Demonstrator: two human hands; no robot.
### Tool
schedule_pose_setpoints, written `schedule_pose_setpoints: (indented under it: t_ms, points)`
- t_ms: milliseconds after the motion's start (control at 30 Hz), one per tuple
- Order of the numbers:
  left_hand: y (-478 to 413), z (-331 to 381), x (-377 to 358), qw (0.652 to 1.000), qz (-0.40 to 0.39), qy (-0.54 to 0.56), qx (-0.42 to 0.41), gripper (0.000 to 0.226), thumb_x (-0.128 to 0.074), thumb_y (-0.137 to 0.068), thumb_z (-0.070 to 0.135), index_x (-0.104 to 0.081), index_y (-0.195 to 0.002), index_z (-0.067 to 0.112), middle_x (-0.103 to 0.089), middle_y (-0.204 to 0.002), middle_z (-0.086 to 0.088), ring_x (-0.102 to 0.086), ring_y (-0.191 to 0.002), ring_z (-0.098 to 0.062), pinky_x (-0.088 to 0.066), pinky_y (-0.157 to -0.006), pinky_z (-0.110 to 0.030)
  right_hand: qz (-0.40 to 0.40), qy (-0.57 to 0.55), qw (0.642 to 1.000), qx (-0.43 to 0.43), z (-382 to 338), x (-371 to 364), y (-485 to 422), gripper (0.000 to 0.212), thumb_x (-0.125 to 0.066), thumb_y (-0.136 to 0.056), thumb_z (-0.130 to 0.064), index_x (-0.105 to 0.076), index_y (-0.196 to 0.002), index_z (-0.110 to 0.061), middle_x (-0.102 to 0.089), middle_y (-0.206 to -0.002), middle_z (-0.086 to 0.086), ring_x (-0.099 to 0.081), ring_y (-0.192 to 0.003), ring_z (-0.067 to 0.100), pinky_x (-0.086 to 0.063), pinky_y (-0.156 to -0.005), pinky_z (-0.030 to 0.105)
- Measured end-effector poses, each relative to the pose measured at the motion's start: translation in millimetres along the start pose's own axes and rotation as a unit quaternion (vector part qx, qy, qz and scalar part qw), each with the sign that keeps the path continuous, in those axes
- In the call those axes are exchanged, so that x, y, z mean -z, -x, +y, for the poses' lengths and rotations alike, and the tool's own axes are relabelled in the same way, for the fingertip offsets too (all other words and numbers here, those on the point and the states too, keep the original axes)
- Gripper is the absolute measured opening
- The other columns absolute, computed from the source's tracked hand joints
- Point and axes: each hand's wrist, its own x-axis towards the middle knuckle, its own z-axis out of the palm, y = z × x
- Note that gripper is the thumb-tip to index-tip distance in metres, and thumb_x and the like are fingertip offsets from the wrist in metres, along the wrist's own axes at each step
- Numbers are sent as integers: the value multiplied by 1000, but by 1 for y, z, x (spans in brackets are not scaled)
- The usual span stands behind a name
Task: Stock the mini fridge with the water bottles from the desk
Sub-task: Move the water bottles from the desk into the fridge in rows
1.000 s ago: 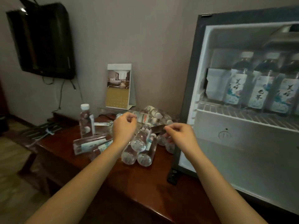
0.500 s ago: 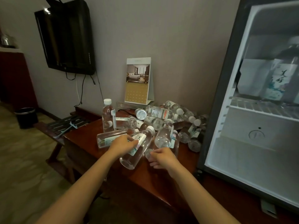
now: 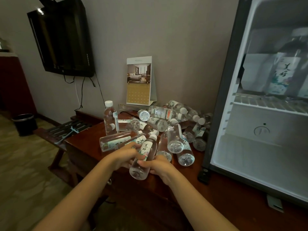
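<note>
From the head camera, both hands meet low in the middle of the view. The left hand [image 3: 123, 155] curls its fingers over the label of one clear water bottle [image 3: 143, 157]. The right hand [image 3: 160, 167] holds the same bottle from the other side, with the thumb on top and the other fingers tucked under it. The bottle is tilted, its white cap at 1 o'clock and its round bottom at 7 o'clock, toward the person. It sits at the near edge of the heap, over the brown wooden desk [image 3: 80, 147].

Just past the hands, from 12 to 2 o'clock, a pile of bottles [image 3: 175, 130] lies on the desk every which way, many touching or on top of each other. One standing bottle [image 3: 109, 119] is upright at 11 o'clock of the hands, at the left end of the pile.

The mini fridge [image 3: 250, 155] fills the 3 o'clock side, open, with a white inside. A fridge bottle [image 3: 283, 69] stands on its wire shelf [image 3: 266, 104] at 2 o'clock (its label is blurry).

A desk calendar [image 3: 139, 82] stands at 12 o'clock against the wall. A dark TV [image 3: 63, 40] hangs at 10 o'clock. A black bin [image 3: 25, 124] sits on the floor at 9 o'clock.
</note>
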Motion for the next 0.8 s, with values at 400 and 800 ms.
schedule_pose_setpoints:
  t_ms: [400,800]
  points:
    - [7,23,-26,996,-31,35,-77,54,-77,-73,19,-51,-120,19,-68,-111,-4,-65,-102,-21,-52,-90,-43,32,-32,994,99,-5,29,25,60,-65,-71,17,-50,-117,-17,-65,-105,-3,-63,-96,10,-54,-73,22]
    - [30,80,-81,970,7,36,-242,62,-85,-59,12,-52,-109,29,-67,-107,3,-66,-96,-11,-57,-80,-36,72,77,973,206,-51,90,75,64,-66,-75,7,-50,-121,-34,-63,-111,-10,-59,-104,5,-53,-81,23]
